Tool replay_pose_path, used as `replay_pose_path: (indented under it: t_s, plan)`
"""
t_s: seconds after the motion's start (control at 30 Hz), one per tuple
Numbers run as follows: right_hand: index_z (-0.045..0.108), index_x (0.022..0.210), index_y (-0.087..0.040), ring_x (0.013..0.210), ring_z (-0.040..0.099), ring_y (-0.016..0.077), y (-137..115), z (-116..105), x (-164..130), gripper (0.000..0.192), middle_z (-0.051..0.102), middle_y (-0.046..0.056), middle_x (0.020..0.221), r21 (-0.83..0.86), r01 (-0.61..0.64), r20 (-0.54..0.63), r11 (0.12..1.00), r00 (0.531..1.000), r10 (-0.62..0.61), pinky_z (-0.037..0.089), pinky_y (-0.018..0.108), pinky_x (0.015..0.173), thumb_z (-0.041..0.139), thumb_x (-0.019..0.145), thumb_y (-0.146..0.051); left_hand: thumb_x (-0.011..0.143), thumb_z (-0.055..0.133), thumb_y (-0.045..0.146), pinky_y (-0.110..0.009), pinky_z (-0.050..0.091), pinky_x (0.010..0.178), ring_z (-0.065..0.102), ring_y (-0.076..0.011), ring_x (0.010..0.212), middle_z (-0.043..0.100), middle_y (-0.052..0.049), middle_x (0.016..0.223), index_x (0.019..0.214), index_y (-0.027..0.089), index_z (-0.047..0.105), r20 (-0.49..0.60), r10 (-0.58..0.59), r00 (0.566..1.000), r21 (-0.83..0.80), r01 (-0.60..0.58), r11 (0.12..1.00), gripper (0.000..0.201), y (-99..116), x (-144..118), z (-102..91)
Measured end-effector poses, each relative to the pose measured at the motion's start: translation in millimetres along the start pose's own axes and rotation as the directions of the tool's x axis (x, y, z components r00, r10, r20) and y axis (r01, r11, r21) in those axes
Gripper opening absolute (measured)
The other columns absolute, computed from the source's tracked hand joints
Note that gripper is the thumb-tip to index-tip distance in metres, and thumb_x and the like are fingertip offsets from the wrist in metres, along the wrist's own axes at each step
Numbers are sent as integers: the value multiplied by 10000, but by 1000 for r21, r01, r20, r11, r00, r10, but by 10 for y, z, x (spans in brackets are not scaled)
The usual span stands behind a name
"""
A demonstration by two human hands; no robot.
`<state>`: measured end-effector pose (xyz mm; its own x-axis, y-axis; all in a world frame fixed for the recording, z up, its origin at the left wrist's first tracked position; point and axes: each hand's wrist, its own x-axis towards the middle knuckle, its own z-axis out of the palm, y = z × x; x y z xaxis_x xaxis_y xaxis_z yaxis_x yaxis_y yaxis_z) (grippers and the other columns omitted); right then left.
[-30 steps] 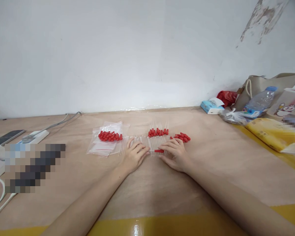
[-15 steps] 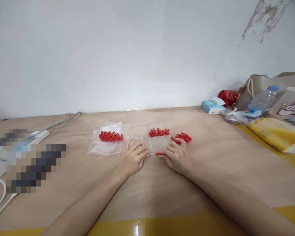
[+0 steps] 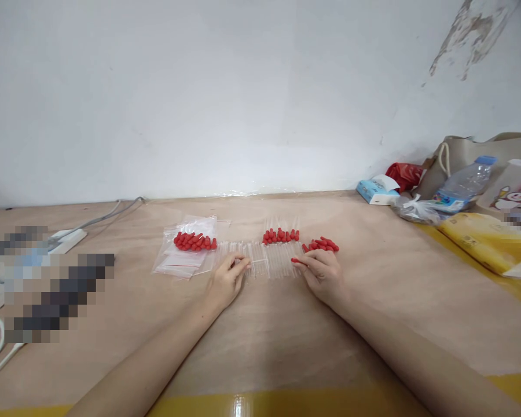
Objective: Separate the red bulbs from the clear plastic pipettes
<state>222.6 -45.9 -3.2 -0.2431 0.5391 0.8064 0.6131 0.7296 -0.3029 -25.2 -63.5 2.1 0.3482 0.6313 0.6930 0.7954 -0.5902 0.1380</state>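
hands moved apart: right hand [image 3: 323, 273] lifted the red cap [image 3: 296, 260] in a fingertip pinch by the clear tubes [image 3: 264, 263] mid-desk; left hand [image 3: 223, 282] pinched one tube's end.

Bright, even light; edges bend, small details perhaps soft.

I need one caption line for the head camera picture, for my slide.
Left hand touches clear tubes; right hand pinches a red cap.

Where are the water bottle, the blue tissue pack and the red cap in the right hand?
water bottle [image 3: 464, 184], head view, clear body.
blue tissue pack [image 3: 375, 191], head view, top face.
red cap [image 3: 298, 261], head view, its middle.
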Motion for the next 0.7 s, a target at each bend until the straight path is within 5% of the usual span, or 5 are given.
replay_pose_path:
  t_s: [0.17, 0.33, 0.57, 0.7]
  plan:
    - [600, 1075, -216, 834, 566, 156, 182, -109, 102, 284, 552, 79, 942, 160, -207, -92, 965, 970, 224, 473, 298, 703, 444, 845, -273, 830, 325, 84, -284, 476, 701, 503, -145, 790, 482, -83, 958, 1257, 185, 430, -54, -48, 997, 27, 49, 998, 451, -25, 51, 111]
    - [598, 1010, -163, 657, 547, 133, 546, -348, 188, 353, 605, 53, 815, 177, -507, -164, 843, 829, 534, 474, 293, 630, 532, 768, -412, 853, 339, 107, -305, 480, 761, 537, -164, 853, 529, -72, 912, 1210, 199, 462, -56, -14, 998, 19, 15, 1000, 388, -55, 114, 132]
    - [661, 835, -174, 744, 566, 169, 749, -418, 166, 367, 653, 59, 810, 72, -574, -71, 816, 813, 578, 444, 289, 649, 563, 713, -506, 855, 385, 136, -294, 492, 796, 567, -154, 899, 590, -67, 937, 958, 179, 560, 31, 61, 998, -58, -59, 997, 208, -19, 117, 133]
    - [653, 851, -151, 671, 584, 167, 886, -419, 121, 435, 656, 74, 776, 94, -674, -81, 732, 728, 681, 440, 271, 568, 577, 680, -543, 846, 444, 193, -308, 491, 823, 565, -164, 937, 583, -86, 1010, 984, 170, 567, 80, 105, 991, -125, -95, 988, 186, 8, 101, 150]
